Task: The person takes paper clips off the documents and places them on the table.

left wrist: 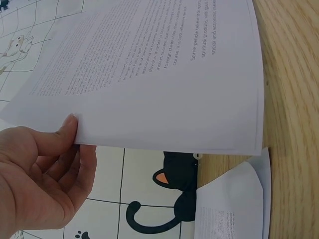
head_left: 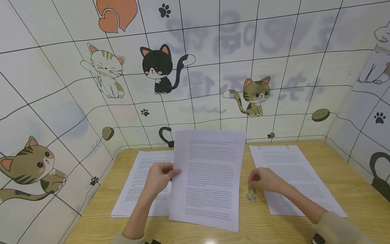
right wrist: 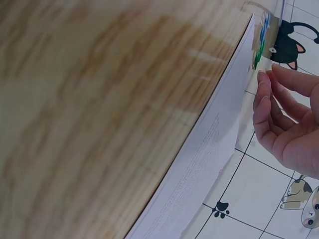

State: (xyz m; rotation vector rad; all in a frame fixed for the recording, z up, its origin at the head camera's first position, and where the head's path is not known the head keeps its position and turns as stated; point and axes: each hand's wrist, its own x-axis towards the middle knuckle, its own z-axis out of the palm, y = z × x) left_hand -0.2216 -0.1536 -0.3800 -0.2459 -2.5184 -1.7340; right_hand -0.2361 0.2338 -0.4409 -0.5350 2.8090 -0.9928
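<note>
My left hand (head_left: 159, 178) pinches the left edge of a stack of printed paper (head_left: 208, 179), thumb in front and fingers behind. In the left wrist view the stack is raised off the table, and its lower edge shows more than one sheet. My right hand (head_left: 267, 179) is just above several paper clips (head_left: 251, 197), green and bluish, on the table. Its fingers (right wrist: 266, 92) are bent and the thumb tip is close to the index fingertip; whether a clip is between them is too small to tell.
Another pile of printed sheets (head_left: 137, 189) lies on the left, partly behind the raised stack. On the right lies a printed stack (head_left: 292, 179) with two pink clips (head_left: 287, 147) on its top edge. A cat-patterned wall (head_left: 207, 112) borders the wooden table (head_left: 100, 206).
</note>
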